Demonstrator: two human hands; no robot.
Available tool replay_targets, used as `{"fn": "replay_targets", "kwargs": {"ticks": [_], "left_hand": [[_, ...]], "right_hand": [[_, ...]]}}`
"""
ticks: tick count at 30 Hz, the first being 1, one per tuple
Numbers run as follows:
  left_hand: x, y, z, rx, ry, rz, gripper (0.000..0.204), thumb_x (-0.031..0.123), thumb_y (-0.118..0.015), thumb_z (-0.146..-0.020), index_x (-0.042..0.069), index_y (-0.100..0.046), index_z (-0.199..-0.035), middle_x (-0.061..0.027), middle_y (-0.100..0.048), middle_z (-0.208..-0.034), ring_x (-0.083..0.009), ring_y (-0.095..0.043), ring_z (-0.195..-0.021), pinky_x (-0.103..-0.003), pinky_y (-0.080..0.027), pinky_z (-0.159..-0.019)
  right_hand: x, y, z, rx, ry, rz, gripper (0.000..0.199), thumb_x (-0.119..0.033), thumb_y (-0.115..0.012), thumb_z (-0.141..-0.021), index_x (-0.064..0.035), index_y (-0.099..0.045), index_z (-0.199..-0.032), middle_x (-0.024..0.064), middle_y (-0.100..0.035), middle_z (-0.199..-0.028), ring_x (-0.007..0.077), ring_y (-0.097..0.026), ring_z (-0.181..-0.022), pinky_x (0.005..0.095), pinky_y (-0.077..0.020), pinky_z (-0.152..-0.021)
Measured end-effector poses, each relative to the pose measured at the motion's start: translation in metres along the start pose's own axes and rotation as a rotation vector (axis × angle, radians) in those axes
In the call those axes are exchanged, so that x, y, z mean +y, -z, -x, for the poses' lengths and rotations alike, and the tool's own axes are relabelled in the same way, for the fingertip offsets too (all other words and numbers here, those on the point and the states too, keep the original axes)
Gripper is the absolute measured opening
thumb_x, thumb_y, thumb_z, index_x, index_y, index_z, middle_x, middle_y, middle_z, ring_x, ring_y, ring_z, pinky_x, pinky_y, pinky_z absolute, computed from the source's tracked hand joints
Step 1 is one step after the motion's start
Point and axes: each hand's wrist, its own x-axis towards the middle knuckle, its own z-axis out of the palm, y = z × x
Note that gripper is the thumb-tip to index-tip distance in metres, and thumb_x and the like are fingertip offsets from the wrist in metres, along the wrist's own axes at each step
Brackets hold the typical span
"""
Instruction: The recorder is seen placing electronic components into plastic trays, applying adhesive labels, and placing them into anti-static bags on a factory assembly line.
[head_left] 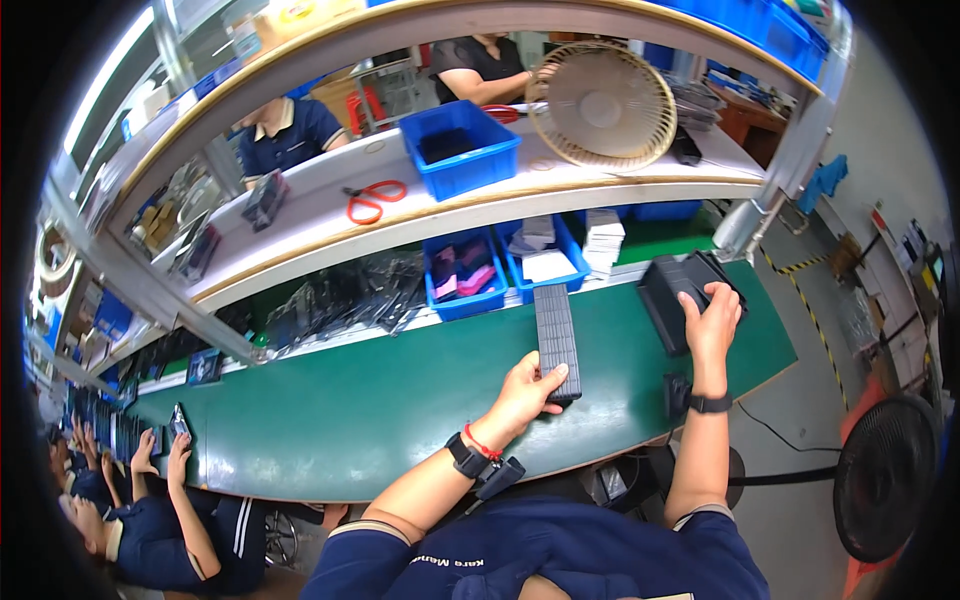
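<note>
Left hand's got the long black block, right hand's over at the black trays.
So the left hand [518, 393] has its thumb on top of the near end of a ridged black block [556, 330], held over the middle of the green bench [370, 425]. Right hand [710, 325] is loosely curled by the black trays [662, 300] on the right, can't tell if it's gripping one. Past the block's far end sit two blue bins [472, 308], then red-handled scissors [375, 203] up on the shelf [320, 228].

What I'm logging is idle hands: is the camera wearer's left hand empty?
No, the left hand grips the near end of a long dark ribbed block.
</note>
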Motion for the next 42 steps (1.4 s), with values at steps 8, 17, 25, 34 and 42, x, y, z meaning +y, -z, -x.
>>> {"fn": "replay_targets", "kwargs": {"ticks": [8,17,25,34,42], "left_hand": [[-0.015,0.05,0.042,0.226,-0.414,-0.407,0.02,0.022,-0.055,-0.091,0.005,-0.044,-0.091,-0.0051,-0.054,-0.077,-0.0087,-0.053,-0.063,-0.025,-0.045,-0.05],[-0.007,0.105,0.089,0.188,-0.259,-0.094,0.02,0.016,-0.057,-0.09,0.005,-0.043,-0.079,0.0,-0.052,-0.066,-0.0042,-0.05,-0.056,-0.022,-0.042,-0.044],[0.001,0.105,0.105,0.211,-0.3,-0.085,0.015,0.01,-0.056,-0.089,0.004,-0.044,-0.095,-0.0011,-0.054,-0.073,-0.0038,-0.053,-0.058,-0.019,-0.043,-0.045],[0.003,0.132,0.124,0.327,-0.308,-0.147,0.013,0.013,-0.055,-0.09,0.0,-0.053,-0.094,-0.0043,-0.059,-0.076,-0.0086,-0.058,-0.06,-0.021,-0.047,-0.051],[0.016,0.158,0.149,0.381,-0.28,-0.207,0.018,0.012,-0.057,-0.089,0.002,-0.049,-0.076,-0.0027,-0.058,-0.066,-0.0081,-0.058,-0.056,-0.021,-0.046,-0.048]], "right_hand": [[-0.188,0.009,0.102,-0.583,-0.171,-0.91,0.023,-0.009,-0.062,-0.082,-0.0015,-0.044,-0.069,0.0044,-0.045,-0.065,0.0124,-0.04,-0.057,0.0279,-0.0347,-0.051],[-0.132,-0.029,0.104,-0.907,-0.43,-1.092,0.022,-0.016,-0.058,-0.086,-0.002,-0.05,-0.072,0.0057,-0.045,-0.067,0.0147,-0.043,-0.061,0.0281,-0.0368,-0.057],[-0.213,0.008,0.103,-0.834,-0.138,-1.017,0.019,-0.012,-0.069,-0.077,-0.0043,-0.057,-0.09,0.0027,-0.057,-0.079,0.01,-0.054,-0.07,0.0249,-0.0457,-0.062],[-0.285,0.011,0.133,-0.808,0.036,-1.118,0.011,-0.006,-0.064,-0.079,-0.0011,-0.055,-0.075,0.0089,-0.055,-0.067,0.0184,-0.054,-0.055,0.0296,-0.0417,-0.049],[-0.291,-0.009,0.152,-0.849,-0.029,-1.266,0.012,-0.007,-0.059,-0.084,-0.0022,-0.051,-0.076,0.0064,-0.051,-0.066,0.0157,-0.05,-0.056,0.0276,-0.0397,-0.052]]}}
